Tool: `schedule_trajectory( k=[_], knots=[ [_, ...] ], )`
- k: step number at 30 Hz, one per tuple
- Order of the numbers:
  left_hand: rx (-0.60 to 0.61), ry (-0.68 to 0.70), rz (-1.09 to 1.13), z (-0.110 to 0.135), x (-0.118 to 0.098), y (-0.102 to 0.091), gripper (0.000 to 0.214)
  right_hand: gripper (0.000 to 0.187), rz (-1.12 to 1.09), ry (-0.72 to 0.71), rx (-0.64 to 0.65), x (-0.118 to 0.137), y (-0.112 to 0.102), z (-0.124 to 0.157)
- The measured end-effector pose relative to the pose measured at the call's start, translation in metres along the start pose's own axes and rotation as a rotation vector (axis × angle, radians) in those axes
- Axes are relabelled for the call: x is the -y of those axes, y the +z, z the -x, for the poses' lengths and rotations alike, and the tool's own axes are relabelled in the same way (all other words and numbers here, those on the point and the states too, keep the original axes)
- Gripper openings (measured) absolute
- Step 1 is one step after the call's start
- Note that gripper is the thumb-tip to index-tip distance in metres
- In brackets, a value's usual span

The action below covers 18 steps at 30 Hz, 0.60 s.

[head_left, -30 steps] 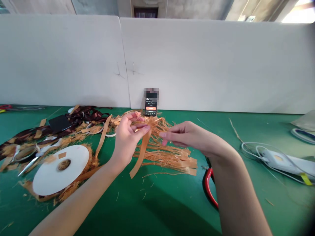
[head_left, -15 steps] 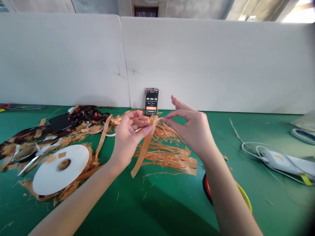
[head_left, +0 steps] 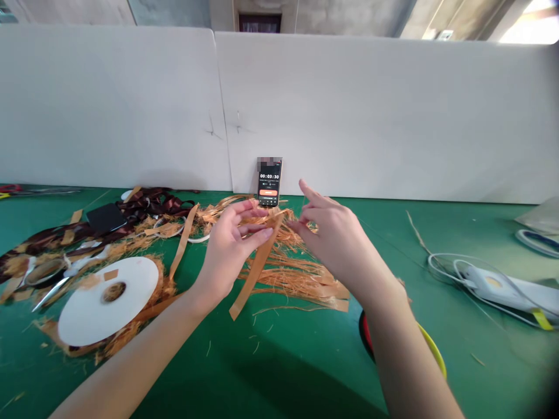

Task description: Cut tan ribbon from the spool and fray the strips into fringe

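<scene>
A flat orange-tan ribbon strip (head_left: 255, 272) slants down from my left hand (head_left: 227, 250), which pinches its upper part between thumb and fingers. To the right, my right hand (head_left: 334, 233) has its thumb and a fingertip drawn together beside the ribbon's upper end. Whether a fine thread lies between them is too small to tell. Its index finger points up and away. Beneath and behind both hands lies a bundle of frayed ribbon strips (head_left: 297, 279), with loose threads toward the back.
A phone (head_left: 269, 183) showing a timer leans on the white panel (head_left: 371, 116). At left are a white ribbon spool (head_left: 91, 320), brown ribbon (head_left: 161, 203), a black square (head_left: 106, 217) and scissors (head_left: 50, 294). A white power strip (head_left: 502, 285) and cable are at right. A red-and-yellow round object (head_left: 432, 349) is partly behind my right forearm.
My right hand has turned and shifted slightly left and down, its index finger now lifted. My left hand still holds the ribbon, which has tilted a little.
</scene>
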<state>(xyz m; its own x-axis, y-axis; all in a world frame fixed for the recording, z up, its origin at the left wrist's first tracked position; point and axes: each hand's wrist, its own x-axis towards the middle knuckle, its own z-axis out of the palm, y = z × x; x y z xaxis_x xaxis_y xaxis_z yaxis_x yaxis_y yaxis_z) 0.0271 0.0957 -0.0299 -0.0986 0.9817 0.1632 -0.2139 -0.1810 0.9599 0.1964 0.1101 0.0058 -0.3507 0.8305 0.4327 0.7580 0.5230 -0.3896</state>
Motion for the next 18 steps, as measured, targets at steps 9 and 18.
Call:
schedule_trajectory(
  k=[9, 18],
  knots=[
    [0.124, -0.050, -0.087, -0.001, 0.006, 0.000, 0.045, 0.046, -1.042, 0.221, -0.123, 0.005, -0.010, -0.005],
    [0.015, 0.046, -0.018, -0.005, 0.005, -0.004, 0.043, 0.057, -0.821, 0.472, 0.083, -0.003, -0.016, -0.004]
  ],
)
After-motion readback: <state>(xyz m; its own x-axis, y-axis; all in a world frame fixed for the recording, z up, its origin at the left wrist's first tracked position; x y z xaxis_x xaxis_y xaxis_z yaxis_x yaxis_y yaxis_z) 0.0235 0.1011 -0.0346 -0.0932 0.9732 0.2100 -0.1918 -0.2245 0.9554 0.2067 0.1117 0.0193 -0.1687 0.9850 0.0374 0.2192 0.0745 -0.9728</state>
